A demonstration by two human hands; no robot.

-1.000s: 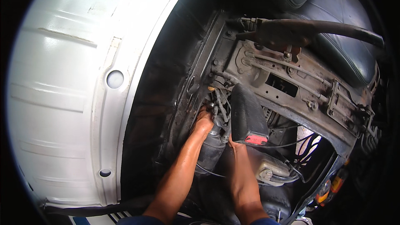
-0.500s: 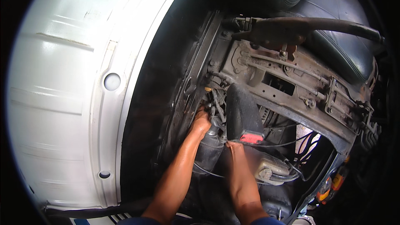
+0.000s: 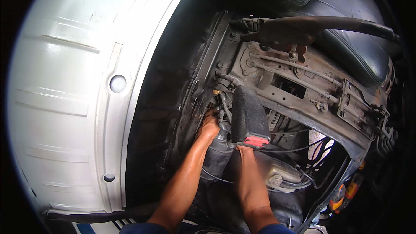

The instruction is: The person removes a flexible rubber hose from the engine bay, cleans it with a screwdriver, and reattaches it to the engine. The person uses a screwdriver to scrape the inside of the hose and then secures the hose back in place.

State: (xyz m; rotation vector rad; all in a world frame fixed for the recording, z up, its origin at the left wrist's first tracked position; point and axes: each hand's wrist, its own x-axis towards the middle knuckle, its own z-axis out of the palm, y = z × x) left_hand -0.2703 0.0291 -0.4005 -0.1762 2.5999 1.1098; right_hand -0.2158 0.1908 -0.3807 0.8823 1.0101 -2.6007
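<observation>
My left hand (image 3: pixel 209 124) reaches down beside a dark cylindrical canister (image 3: pixel 217 155) with a grey metal top. Its fingers curl in among hoses and wires (image 3: pixel 226 105), and whatever they grip is hidden. On the canister's other side, my right hand (image 3: pixel 244 149) goes in under a black seat-belt buckle (image 3: pixel 249 115) with a red button at its near end. Only the wrist and the back edge of that hand show; its fingers are out of sight.
A large white panel (image 3: pixel 65 117) rises on the left. At the far right stand a handbrake lever (image 3: pixel 346 24), a dark leather seat (image 3: pixel 355 54) and a metal frame with cables (image 3: pixel 299 71). A pale reservoir (image 3: pixel 281 175) sits beside my right forearm. Orange-handled tools (image 3: pixel 340 197) lie lower right.
The seat-belt buckle has swung slightly left, over my right hand. My left hand stays almost in place beside the canister. The whole view has shifted a little.
</observation>
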